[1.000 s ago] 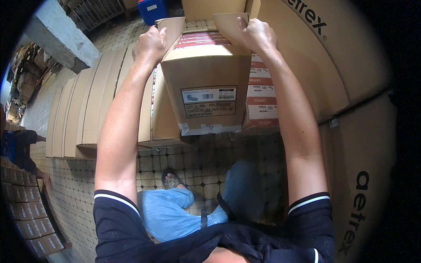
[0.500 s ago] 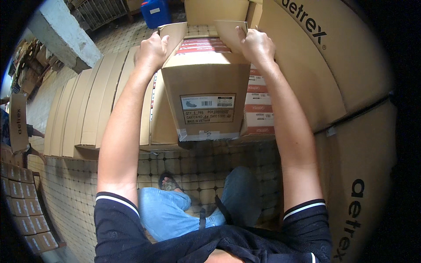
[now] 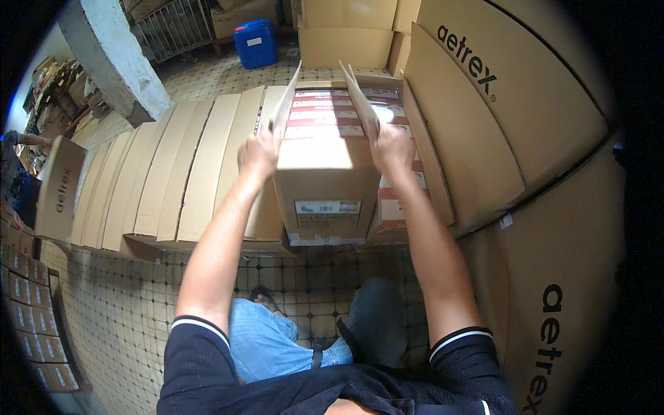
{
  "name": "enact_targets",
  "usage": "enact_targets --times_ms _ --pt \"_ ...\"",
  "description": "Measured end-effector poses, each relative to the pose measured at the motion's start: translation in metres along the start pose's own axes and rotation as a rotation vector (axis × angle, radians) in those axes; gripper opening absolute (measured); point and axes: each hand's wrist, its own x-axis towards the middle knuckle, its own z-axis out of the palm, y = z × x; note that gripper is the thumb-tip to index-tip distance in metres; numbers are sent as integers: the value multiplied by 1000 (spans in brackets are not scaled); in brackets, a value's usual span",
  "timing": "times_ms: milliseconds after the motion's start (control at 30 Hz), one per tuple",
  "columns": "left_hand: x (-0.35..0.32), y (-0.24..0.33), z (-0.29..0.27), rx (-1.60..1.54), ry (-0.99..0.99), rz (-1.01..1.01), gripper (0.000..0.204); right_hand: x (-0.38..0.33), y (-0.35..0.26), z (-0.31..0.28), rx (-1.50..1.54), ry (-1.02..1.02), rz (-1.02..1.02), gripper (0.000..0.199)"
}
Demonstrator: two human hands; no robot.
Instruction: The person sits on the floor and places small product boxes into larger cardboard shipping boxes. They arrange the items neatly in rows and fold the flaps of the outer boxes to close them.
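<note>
In front of me stands an open brown cardboard carton (image 3: 321, 187) with a printed label on its near side. Red-and-white shoe boxes (image 3: 319, 114) fill it in a row. My left hand (image 3: 259, 152) is closed round the upright left flap (image 3: 285, 104), and my right hand (image 3: 394, 146) grips the upright right flap (image 3: 361, 104). The fingers are partly hidden behind the cardboard. To the right, touching or nearly touching, is another open carton (image 3: 422, 138) with similar shoe boxes. My right forearm crosses in front of it.
A row of brown cartons (image 3: 159, 183) runs off to the left. Large cartons (image 3: 526, 117) are stacked along my right. A blue jerrycan (image 3: 256, 45) stands on the tiled floor beyond, near a concrete pillar (image 3: 117, 62). At far left a person holds a carton (image 3: 61, 190), above stacked small boxes (image 3: 34, 318).
The carton has come down, with its near side less tilted toward me, between its neighbours. Both flaps now stand more upright, with my hands nearer together. The person at far left has raised a carton.
</note>
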Motion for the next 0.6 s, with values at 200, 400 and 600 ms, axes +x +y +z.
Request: enact_targets --times_ms 200,400,600 --pt "-128 -28 62 -63 -382 -124 41 -144 14 42 -72 53 -158 29" --pt "-144 -24 64 -187 -384 -112 57 -152 15 51 -123 -365 33 40" --pt "-133 -18 63 -77 -267 105 59 -148 -4 30 -70 -118 -10 49"
